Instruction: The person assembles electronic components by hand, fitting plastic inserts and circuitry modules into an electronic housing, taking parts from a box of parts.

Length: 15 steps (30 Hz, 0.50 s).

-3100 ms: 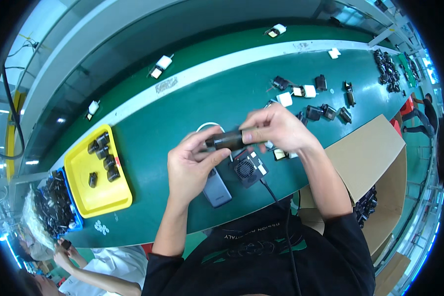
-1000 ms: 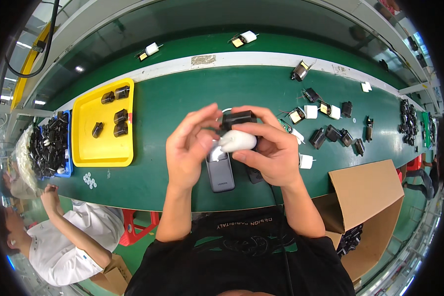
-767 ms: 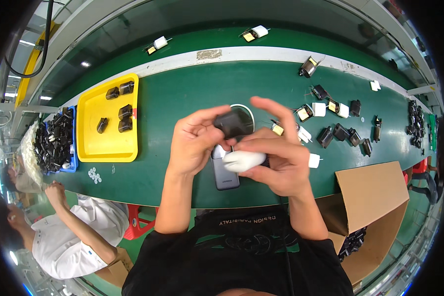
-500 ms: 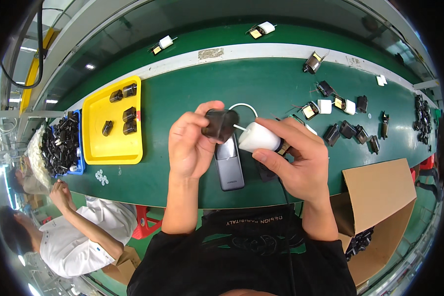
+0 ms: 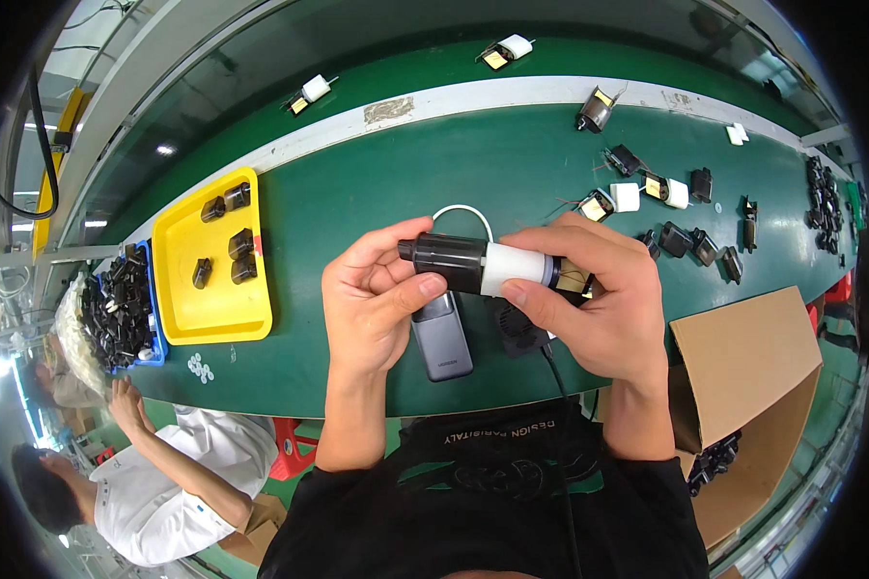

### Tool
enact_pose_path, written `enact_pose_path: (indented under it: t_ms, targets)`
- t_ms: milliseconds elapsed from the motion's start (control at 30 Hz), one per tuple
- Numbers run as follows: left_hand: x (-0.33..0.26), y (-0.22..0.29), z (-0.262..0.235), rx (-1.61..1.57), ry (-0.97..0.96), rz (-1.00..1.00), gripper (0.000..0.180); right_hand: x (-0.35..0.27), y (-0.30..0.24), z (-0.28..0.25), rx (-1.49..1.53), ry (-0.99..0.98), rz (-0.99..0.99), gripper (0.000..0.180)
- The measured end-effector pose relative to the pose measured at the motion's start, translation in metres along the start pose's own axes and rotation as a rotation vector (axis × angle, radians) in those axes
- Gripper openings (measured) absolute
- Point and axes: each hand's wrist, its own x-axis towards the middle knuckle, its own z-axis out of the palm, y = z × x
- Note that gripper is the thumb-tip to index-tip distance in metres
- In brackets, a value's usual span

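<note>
Above the middle of the green bench, my left hand [image 5: 369, 304] grips a dark see-through plastic housing [image 5: 451, 262] between thumb and fingers. My right hand [image 5: 608, 294] is closed round a white cylinder [image 5: 517, 267] with a dark rim and a component at its right end. Housing and cylinder meet end to end in one line; how far one sits inside the other I cannot tell. Below them lies a grey power bank [image 5: 442, 343], beside a black device with a round grille [image 5: 521, 333]. A white cable [image 5: 468, 208] arches up behind the housing.
Left, a yellow tray [image 5: 208, 330] holds several dark housings, beside a blue bin [image 5: 157, 318] of black parts. Part-assembled units [image 5: 666, 190] and housings lie at right. An open carton [image 5: 748, 367] stands at the lower right. A co-worker in white [image 5: 179, 482] sits at left.
The dark housing, apart from the white cylinder and tilted before, has come level and met its left end. My left thumb now lies along the housing. The whole view has shifted slightly.
</note>
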Motion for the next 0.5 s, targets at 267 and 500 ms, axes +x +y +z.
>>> enact_pose_path:
  t_ms: [267,500]
  targets:
    - [-0.010,0.006,0.018,-0.145,-0.017,-0.028,0.044,-0.006,0.008,0.001,0.090,-0.007,-0.021,0.025]
    - [-0.015,0.010,0.025,0.157,-0.010,0.067,0.047,-0.008,0.005,0.003,0.073,-0.065,-0.017,0.046]
